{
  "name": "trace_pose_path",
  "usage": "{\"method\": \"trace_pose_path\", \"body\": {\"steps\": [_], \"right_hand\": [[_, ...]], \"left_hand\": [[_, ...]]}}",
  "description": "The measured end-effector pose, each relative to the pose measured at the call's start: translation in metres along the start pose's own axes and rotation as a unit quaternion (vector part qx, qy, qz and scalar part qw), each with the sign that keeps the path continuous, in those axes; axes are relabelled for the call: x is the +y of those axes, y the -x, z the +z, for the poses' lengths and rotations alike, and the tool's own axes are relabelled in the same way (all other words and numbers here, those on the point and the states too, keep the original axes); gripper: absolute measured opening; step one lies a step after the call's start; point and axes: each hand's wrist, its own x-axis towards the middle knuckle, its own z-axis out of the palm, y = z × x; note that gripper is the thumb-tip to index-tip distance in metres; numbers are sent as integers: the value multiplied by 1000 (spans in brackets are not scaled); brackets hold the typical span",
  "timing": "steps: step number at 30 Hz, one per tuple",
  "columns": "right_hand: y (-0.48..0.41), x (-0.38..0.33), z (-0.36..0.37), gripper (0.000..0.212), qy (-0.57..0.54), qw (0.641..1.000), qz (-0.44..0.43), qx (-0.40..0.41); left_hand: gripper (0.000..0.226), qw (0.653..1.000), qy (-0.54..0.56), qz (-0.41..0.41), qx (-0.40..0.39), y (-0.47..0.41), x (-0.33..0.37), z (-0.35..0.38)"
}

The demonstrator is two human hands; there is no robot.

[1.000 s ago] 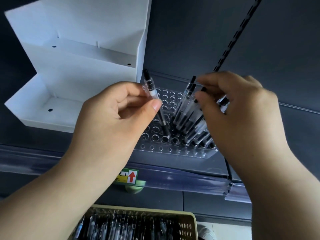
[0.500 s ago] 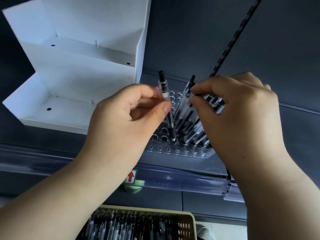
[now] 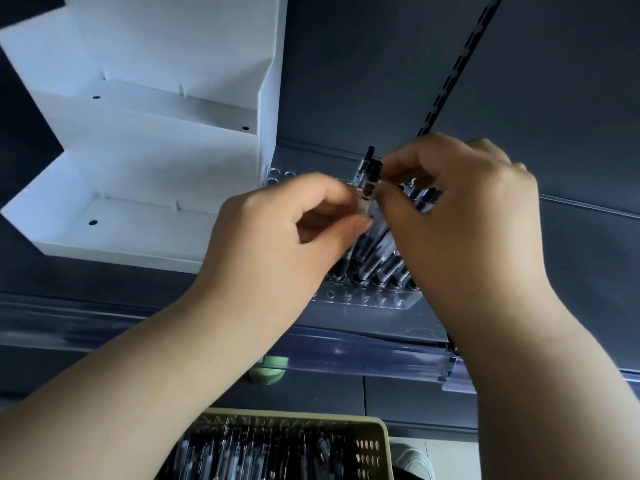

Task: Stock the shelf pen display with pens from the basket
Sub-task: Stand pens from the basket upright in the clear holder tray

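A clear pen display [image 3: 363, 301] full of round holes sits on the dark shelf, with several black-capped clear pens standing in its right part. My left hand [image 3: 277, 237] pinches one clear pen [image 3: 367, 188] between thumb and fingers, its tip down among the standing pens. My right hand [image 3: 460, 216] curls its fingers round the tops of several standing pens [image 3: 424, 199] and touches the cap of the pen my left hand holds. A yellow-green basket [image 3: 377, 434] full of pens lies below at the bottom edge.
A white stepped cardboard stand [image 3: 156, 161] stands on the shelf left of the display. A clear price rail [image 3: 346, 351] runs along the shelf front, with a green tag [image 3: 268, 370] under it. A slotted upright [image 3: 450, 71] climbs the dark back panel.
My left hand has carried its pen to the right and stood it more upright, from the empty holes into the group of standing pens. My right hand has stayed on the pen tops.
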Motion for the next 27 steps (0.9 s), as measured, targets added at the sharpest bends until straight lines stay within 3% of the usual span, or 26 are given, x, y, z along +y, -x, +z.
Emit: {"method": "trace_pose_path", "body": {"steps": [7,15,18,23,27], "right_hand": [[1,5,-4,6,-11,1000,-5,8],[-3,3,-11,6,-21,1000,-12,12],[-5,1,-15,6,-22,999,-21,24],[-4,-5,-20,7,-19,998,-45,41],[15,-15,-29,5,-41,995,-65,63]], "left_hand": [[12,992,-97,-33,-79,-5,-8,10],[15,976,-183,-44,-114,-8,-13,9],[12,960,-238,-23,-146,-6,-15,9],[14,957,-264,5,-118,-4,-17,-2],[15,942,-308,80,-106,21,-17,-16]]}}
